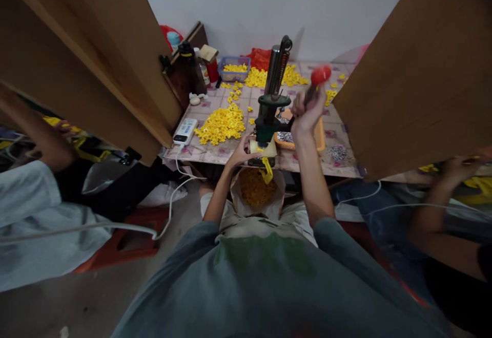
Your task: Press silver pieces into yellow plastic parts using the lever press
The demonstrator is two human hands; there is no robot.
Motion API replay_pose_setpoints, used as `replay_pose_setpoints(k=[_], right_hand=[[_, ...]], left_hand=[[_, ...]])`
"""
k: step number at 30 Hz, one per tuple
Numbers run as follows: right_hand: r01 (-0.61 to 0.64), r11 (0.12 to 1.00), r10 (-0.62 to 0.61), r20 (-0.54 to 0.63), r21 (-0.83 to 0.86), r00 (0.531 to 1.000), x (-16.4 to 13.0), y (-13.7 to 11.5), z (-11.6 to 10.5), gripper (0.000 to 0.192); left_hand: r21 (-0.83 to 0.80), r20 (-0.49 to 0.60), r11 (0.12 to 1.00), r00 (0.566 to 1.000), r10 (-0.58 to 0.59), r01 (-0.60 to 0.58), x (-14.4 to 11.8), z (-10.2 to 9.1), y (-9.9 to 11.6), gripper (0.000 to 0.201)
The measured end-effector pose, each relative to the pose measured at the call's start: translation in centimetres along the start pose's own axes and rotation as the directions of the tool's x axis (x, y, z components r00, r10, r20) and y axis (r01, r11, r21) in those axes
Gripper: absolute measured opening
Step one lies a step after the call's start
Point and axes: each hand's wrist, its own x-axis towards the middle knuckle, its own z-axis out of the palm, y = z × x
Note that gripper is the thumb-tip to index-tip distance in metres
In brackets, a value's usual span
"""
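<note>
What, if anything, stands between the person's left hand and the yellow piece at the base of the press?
Nothing visible does. The left hand already rests against the press base, right by the yellow piece. The right hand is up on the red-knobbed lever, clear of that spot.

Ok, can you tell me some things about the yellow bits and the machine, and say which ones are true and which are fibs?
1. The right hand grips a lever with a red knob. True.
2. The left hand is up in the air. False: it rests at the press base.
3. A yellow pile lies on the table. True.
4. The basket at the back is red. False: it is blue.
</note>
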Motion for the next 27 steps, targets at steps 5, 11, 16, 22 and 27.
replay_pose_setpoints(k=[5,11,16,22,27], right_hand=[[0.112,0.985,-0.102,0.082,-0.128,0.991,-7.3,-1.3,-2.0,0.075],[0.111,0.663,0.023,0.168,-0.74,0.986,-2.9,2.2,-7.1,0.074],[0.004,0.079,0.33,0.03,-0.997,0.944,-4.3,5.8,-10.0,0.069],[0.042,0.036,0.536,0.055,-0.998,0.843,-4.1,6.1,-9.7,0.064],[-0.004,0.052,0.596,0.028,-0.999,0.803,-3.3,5.9,-10.1,0.067]], left_hand=[[0.01,-0.002,1.0,1.0,0.003,-0.003,0.0,0.0,0.2,0.129],[-0.007,0.026,1.0,0.999,-0.023,0.023,-0.4,0.0,0.1,0.114],[0.004,-0.058,0.999,0.998,-0.032,0.032,0.8,-0.6,0.0,0.071],[0.387,-0.265,0.922,0.956,0.129,-0.018,10.1,-2.4,1.4,0.023],[0.651,-0.181,0.759,0.977,0.115,0.031,17.6,-2.1,1.5,0.006]])
